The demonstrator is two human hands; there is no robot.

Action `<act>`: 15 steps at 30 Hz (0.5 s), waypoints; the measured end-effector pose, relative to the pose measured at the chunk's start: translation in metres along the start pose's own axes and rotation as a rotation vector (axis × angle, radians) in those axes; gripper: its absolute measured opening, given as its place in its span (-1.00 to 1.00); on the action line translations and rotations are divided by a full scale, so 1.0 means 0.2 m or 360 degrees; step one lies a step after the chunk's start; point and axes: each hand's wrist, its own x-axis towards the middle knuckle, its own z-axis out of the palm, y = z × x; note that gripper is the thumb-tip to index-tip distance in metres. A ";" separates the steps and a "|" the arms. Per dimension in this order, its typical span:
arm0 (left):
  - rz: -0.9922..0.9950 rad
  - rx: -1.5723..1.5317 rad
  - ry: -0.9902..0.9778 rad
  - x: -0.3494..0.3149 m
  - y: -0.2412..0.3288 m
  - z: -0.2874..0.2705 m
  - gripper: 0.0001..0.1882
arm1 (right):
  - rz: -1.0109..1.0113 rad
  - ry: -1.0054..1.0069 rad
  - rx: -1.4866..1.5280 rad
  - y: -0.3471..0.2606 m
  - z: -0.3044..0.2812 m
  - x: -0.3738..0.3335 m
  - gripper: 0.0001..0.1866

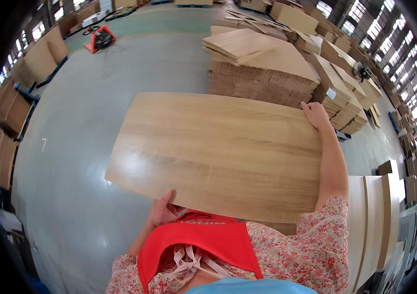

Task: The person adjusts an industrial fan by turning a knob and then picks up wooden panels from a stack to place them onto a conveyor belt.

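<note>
A wide wood-grain panel (218, 152) spans the space in front of my body, its light brown face turned up toward me. My left hand (164, 209) grips its near edge, thumb on top and the other fingers hidden beneath. At the far right corner my right hand (315, 115) is closed over the edge, with that forearm lying along the panel's right side. The panel's near edge is close to my red apron (203, 240). What lies under the panel is hidden.
Beyond the panel stands a tall stack of brown boards (262, 81) with loose wood-grain panels (240, 44) on top. More board stacks (345, 93) are at the right, and long pale boards (372, 220) beside me. A red pallet jack (100, 39) sits far left on the grey floor (66, 147).
</note>
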 end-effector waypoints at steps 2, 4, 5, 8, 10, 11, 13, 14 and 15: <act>-0.0072 0.0155 -0.0149 0.29 0.08 0.04 -0.59 | 0.0033 0.0086 0.0007 0.16 0.04 0.17 -0.52; -0.0124 0.0146 -0.0214 0.54 0.11 0.08 -0.61 | 0.0035 0.0158 0.0017 0.28 0.08 0.31 -0.51; -0.0153 0.0127 -0.0247 0.64 0.11 0.10 -0.63 | 0.0087 0.0143 0.0007 0.33 0.10 0.35 -0.52; -0.0319 0.0062 -0.0374 1.09 0.14 0.19 -0.69 | 0.0198 0.0183 -0.0002 0.52 0.17 0.53 -0.53; -0.0322 0.0093 -0.0427 1.34 0.14 0.32 -0.68 | 0.0251 0.0279 0.0033 0.60 0.16 0.68 -0.53; -0.0333 0.0103 -0.0462 1.46 0.14 0.40 -0.68 | 0.0370 0.0273 0.0068 0.64 0.16 0.75 -0.54; -0.0346 0.0087 -0.0534 1.70 0.16 0.51 -0.67 | 0.0514 0.0249 0.0107 0.73 0.18 0.86 -0.54; -0.0340 0.0058 -0.0614 1.83 0.21 0.59 -0.65 | 0.0561 0.0281 0.0154 0.79 0.21 0.94 -0.53; -0.0349 0.0063 -0.0620 1.97 0.25 0.66 -0.65 | 0.0608 0.0307 0.0189 0.83 0.24 1.01 -0.52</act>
